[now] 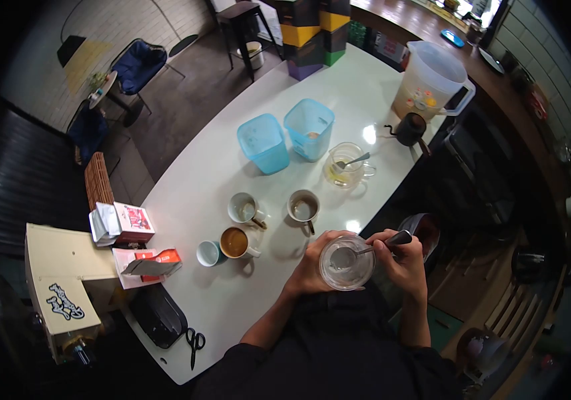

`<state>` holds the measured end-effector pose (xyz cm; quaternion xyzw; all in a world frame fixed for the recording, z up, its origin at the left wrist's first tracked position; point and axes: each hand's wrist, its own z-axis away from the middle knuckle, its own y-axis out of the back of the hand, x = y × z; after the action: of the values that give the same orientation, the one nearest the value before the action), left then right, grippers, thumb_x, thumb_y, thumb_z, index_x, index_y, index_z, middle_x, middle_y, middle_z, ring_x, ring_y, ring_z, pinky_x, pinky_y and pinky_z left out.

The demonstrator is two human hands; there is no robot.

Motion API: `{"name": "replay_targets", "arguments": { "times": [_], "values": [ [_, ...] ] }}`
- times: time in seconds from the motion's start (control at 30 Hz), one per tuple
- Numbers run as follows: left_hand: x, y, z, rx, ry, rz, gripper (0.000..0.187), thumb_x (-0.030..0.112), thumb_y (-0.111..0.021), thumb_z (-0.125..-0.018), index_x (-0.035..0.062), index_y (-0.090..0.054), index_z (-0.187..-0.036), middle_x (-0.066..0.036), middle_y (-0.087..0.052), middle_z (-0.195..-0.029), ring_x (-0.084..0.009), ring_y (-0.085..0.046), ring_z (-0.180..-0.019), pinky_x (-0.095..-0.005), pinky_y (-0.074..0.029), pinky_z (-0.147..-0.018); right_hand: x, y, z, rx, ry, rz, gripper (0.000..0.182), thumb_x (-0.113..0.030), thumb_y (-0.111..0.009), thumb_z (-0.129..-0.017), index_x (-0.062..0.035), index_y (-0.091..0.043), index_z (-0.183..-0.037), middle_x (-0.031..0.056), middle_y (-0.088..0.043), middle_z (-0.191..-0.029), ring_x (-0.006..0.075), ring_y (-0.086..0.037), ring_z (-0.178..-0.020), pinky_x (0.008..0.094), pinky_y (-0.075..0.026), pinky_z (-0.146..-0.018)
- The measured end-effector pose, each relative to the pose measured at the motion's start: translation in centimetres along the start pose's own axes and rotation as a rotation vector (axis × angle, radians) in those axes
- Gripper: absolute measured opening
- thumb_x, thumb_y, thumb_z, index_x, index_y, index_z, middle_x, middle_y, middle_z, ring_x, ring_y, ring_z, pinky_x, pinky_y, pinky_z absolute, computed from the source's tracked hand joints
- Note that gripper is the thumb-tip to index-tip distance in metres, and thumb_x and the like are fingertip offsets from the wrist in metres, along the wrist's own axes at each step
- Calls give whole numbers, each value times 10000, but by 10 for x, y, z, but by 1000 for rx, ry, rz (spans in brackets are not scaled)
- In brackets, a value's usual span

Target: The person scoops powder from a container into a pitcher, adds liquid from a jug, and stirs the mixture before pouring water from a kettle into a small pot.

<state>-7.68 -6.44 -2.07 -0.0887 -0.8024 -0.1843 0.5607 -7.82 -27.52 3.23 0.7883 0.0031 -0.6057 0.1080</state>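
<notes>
My left hand [311,263] is wrapped around a clear glass cup [346,263], held above the near edge of the white table [212,173]. My right hand [403,261] grips the handle of a spoon [365,251] whose bowl sits inside that glass. Just beyond my hands stand a mug of brown coffee [235,243], two used white mugs [244,209] [303,207] and a small teal cup [207,253].
Two blue plastic containers [263,143] [309,129], a glass mug with a spoon [345,165], a black kettle [411,129] and a large clear jug [431,81] stand farther back. Coffee packets [132,223], a black tray [158,315] and scissors [195,343] lie at left.
</notes>
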Motion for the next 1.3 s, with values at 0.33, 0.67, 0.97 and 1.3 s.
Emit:
{"name": "replay_targets", "arguments": {
  "times": [0.33, 0.67, 0.97, 1.3],
  "values": [
    [-20, -43, -60, 11, 7, 25, 1009, 296, -1017, -540, -25, -495, -1342, -111, -619, -1252, -194, -642, -1131, -351, -525, -998, -5, 61, 0, 248, 39, -113, 284, -174, -553, -1044, 64, -702, -999, 46, -557, -693, 97, -541, -606, 241, -399, -527],
    [-38, -76, -141, 113, 108, 9, 1002, 268, -1004, -558, -9, -454, -1348, -115, -579, -1256, -217, -616, -1154, -364, -499, -1014, 36, 146, -73, 577, -2, -419, 295, -174, -504, -1055, 51, -640, -920, 42, -562, -676, 89, -510, -514, 219, -397, -457],
    [-41, -55, -207, 286, 65, -100, 1019, 211, -1011, -552, 30, -401, -1348, -113, -596, -1215, -215, -612, -1155, -387, -510, -1002, 65, 185, -153, 320, 37, -630, 317, -195, -469, -1072, 67, -619, -976, 70, -579, -679, 122, -531, -503, 234, -413, -453],
    [-50, -16, -258, 454, -21, -258, 956, 117, -940, -507, 37, -493, -1349, -144, -594, -1248, -330, -616, -1154, -422, -494, -997, 88, 180, -219, 74, 58, -646, 292, -153, -453, -1066, 94, -609, -1068, 134, -635, -757, 192, -623, -598, 288, -514, -543]
  ]
}}
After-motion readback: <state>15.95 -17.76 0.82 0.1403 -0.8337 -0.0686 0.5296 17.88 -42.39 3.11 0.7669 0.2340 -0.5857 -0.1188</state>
